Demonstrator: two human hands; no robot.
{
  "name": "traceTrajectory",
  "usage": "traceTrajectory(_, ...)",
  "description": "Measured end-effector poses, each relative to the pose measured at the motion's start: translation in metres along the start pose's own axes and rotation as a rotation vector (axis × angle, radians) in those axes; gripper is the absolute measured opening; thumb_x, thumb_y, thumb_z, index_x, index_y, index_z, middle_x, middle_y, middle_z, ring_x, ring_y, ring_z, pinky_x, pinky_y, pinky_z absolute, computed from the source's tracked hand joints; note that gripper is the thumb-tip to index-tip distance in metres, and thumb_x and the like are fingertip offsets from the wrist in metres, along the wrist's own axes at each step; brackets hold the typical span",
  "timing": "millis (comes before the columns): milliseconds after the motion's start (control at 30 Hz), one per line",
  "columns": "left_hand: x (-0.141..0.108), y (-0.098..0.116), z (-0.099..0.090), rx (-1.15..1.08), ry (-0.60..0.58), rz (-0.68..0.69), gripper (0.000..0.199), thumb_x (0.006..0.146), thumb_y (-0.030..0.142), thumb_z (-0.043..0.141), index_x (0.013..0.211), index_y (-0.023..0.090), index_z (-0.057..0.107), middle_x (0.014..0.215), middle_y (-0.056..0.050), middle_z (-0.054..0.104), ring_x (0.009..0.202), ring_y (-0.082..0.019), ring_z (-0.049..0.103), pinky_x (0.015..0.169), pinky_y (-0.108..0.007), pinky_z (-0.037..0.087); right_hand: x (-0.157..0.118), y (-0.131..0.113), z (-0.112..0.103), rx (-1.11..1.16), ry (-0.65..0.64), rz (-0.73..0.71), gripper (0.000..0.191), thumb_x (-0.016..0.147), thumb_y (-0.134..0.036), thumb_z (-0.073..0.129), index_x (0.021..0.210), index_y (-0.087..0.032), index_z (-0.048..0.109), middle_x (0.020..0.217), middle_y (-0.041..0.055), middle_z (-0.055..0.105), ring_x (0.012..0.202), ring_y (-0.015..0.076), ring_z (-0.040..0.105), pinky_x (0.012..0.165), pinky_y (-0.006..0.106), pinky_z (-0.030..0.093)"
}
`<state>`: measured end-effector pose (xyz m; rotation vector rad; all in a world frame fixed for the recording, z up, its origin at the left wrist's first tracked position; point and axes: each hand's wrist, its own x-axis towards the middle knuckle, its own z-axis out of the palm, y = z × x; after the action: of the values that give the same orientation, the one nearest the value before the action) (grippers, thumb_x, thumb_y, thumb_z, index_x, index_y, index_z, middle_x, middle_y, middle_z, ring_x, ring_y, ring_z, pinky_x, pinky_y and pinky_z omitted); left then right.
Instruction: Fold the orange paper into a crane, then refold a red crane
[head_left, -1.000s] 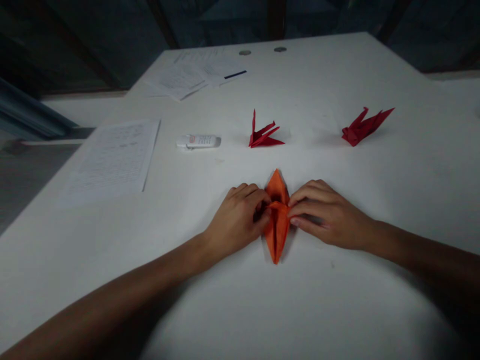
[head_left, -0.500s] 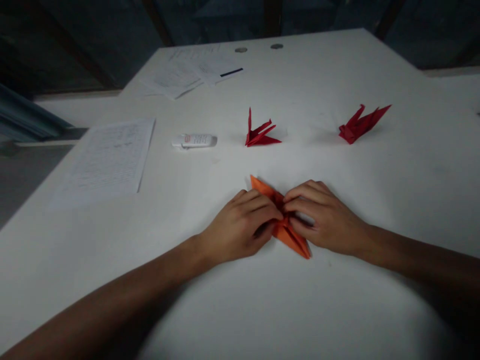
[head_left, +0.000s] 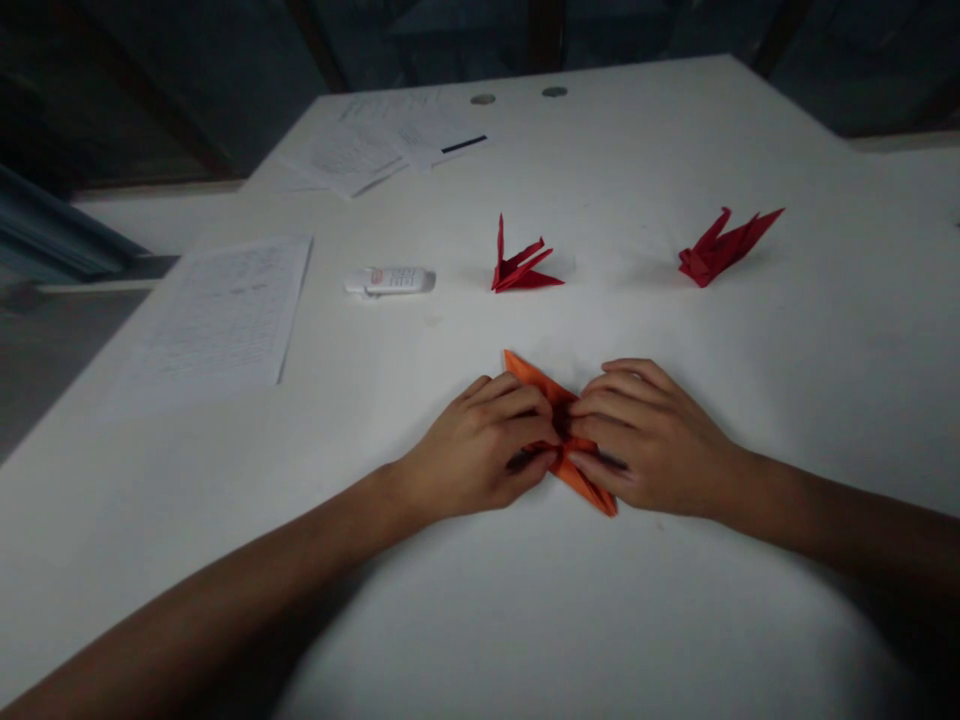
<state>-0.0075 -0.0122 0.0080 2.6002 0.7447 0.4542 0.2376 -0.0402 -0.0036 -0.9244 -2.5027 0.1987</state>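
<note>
An orange folded paper (head_left: 534, 378) lies slantwise on the white table, one pointed end up and left, the other down and right. My left hand (head_left: 491, 440) pinches its middle from the left, thumb and fingers closed on it. From the right, my right hand (head_left: 649, 435) has its fingertips and thumb closed on the same middle part. The fingers hide much of the folds there. Beyond the hands stand two red paper cranes, one near the centre (head_left: 521, 272) and another at the right (head_left: 720, 252).
A white marker-like item (head_left: 390, 281) lies left of the centre crane. Written sheets (head_left: 217, 320) are at the left, with more papers (head_left: 360, 145) at the far left. Two round discs (head_left: 555, 92) sit near the far edge of the table (head_left: 637, 140).
My right hand has shifted slightly, its thumb now lower and further left over the orange paper. A flap of the paper shows between its thumb and fingers. The left hand has barely moved.
</note>
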Motion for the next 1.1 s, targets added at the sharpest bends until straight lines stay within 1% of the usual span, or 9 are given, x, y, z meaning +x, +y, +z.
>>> traceTrajectory(133,0.000,-0.001,0.000,0.000,-0.016,0.004,0.016,0.097,0.031,0.059,0.100,0.022,0.072,0.108,-0.007,0.069,0.105,-0.025,0.058,0.092,-0.039,0.044,0.002,0.000,0.000,0.030,-0.019,0.038,0.012,0.091,-0.030,0.066,0.096,-0.021,0.072,0.104,0.0088,0.073,0.101,0.0293,0.063,0.097,0.050,0.046)
traceTrajectory(233,-0.001,-0.002,0.002,0.018,-0.028,0.023,0.021,0.098,0.037,0.058,0.106,0.022,0.070,0.112,-0.009,0.069,0.109,-0.027,0.057,0.096,-0.041,0.044,0.003,0.000,0.000,0.039,-0.030,0.050,0.019,0.092,-0.036,0.067,0.102,-0.021,0.071,0.109,0.0100,0.072,0.105,0.0306,0.062,0.097,0.051,0.046)
traceTrajectory(400,-0.001,-0.004,0.002,-0.021,-0.002,0.003,0.040,0.094,0.045,0.063,0.124,0.020,0.058,0.122,-0.011,0.067,0.113,-0.029,0.058,0.101,-0.045,0.044,0.000,-0.001,0.002,-0.094,-0.112,0.098,0.052,0.093,-0.053,0.066,0.130,-0.016,0.062,0.139,0.0181,0.061,0.126,0.0378,0.052,0.108,0.058,0.039)
traceTrajectory(467,-0.001,-0.005,0.000,-0.059,-0.007,-0.005,0.043,0.091,0.046,0.067,0.123,0.020,0.056,0.121,-0.011,0.067,0.111,-0.028,0.058,0.101,-0.044,0.044,-0.002,-0.002,0.003,-0.149,-0.123,0.113,0.061,0.093,-0.058,0.064,0.136,-0.015,0.058,0.146,0.0200,0.055,0.131,0.0395,0.048,0.112,0.061,0.034)
traceTrajectory(633,0.002,-0.006,-0.002,-0.041,-0.065,0.001,0.024,0.094,0.042,0.064,0.103,0.020,0.063,0.110,-0.009,0.067,0.106,-0.026,0.057,0.099,-0.042,0.043,-0.002,-0.002,0.004,-0.141,-0.065,0.140,0.061,0.094,-0.057,0.063,0.138,-0.015,0.056,0.142,0.0185,0.058,0.127,0.0380,0.051,0.110,0.059,0.036)
traceTrajectory(733,0.002,-0.005,-0.002,-0.018,-0.050,-0.007,0.023,0.095,0.041,0.062,0.102,0.020,0.063,0.111,-0.009,0.066,0.107,-0.027,0.057,0.097,-0.042,0.044,-0.001,-0.003,0.004,-0.073,-0.030,0.076,0.046,0.095,-0.051,0.064,0.125,-0.016,0.063,0.129,0.0149,0.067,0.121,0.0336,0.057,0.113,0.056,0.037)
traceTrajectory(800,0.002,-0.004,-0.001,-0.011,-0.036,-0.017,0.021,0.095,0.039,0.062,0.103,0.019,0.063,0.112,-0.010,0.066,0.108,-0.027,0.057,0.098,-0.042,0.045,-0.001,-0.005,0.003,-0.053,-0.054,0.050,0.047,0.094,-0.053,0.064,0.123,-0.015,0.063,0.128,0.0152,0.068,0.122,0.0335,0.058,0.115,0.057,0.035)
traceTrajectory(933,0.002,-0.004,0.001,-0.002,-0.001,-0.041,0.015,0.095,0.031,0.060,0.102,0.018,0.063,0.110,-0.010,0.065,0.108,-0.027,0.057,0.098,-0.041,0.046,-0.003,-0.011,0.004,-0.104,-0.148,0.088,0.068,0.094,-0.059,0.062,0.142,-0.011,0.052,0.150,0.0227,0.053,0.140,0.0387,0.047,0.121,0.062,0.027)
traceTrajectory(1100,0.002,-0.002,0.002,0.023,-0.006,-0.052,0.016,0.094,0.031,0.061,0.103,0.018,0.064,0.111,-0.010,0.065,0.109,-0.027,0.057,0.099,-0.043,0.047,-0.011,-0.013,0.009,-0.152,-0.201,0.093,0.070,0.104,-0.052,0.045,0.157,-0.008,0.033,0.162,0.0245,0.038,0.153,0.0365,0.032,0.125,0.065,0.016)
